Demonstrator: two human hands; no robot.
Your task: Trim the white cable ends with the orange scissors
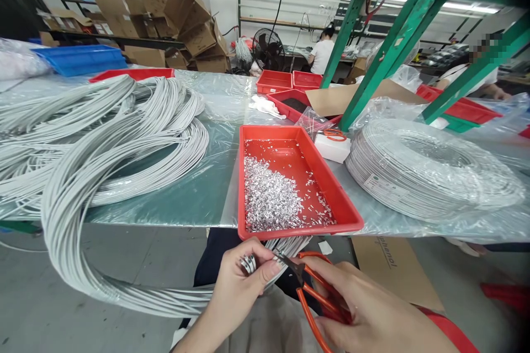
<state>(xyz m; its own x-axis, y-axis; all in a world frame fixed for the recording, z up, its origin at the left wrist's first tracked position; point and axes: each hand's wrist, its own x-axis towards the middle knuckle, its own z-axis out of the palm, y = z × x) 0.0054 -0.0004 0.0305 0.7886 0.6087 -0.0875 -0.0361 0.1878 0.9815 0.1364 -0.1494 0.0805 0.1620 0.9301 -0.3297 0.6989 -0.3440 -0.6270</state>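
Near my lap, my left hand (pixel 248 270) is closed around the ends of several light-grey cables, pinching one between thumb and finger. My right hand (pixel 351 303) grips a pair of orange-handled pliers (pixel 298 273). Their dark jaws meet the pinched cable end at my left fingertips; the exact contact is too small to make out. The bundle of grey cables (pixel 136 295) hangs off the table on the left and runs across to my lap. Just beyond my hands, a red tray (pixel 290 143) holds a heap of small shiny metal pieces (pixel 271 196).
A large wrapped cable coil (pixel 430 171) lies to the right, and looped cables (pixel 165 138) cover the left. Orange-handled scissors (pixel 334 134) rest on a white box (pixel 332 148). Green posts (pixel 393 49) rise behind the tray. Two people sit farther back.
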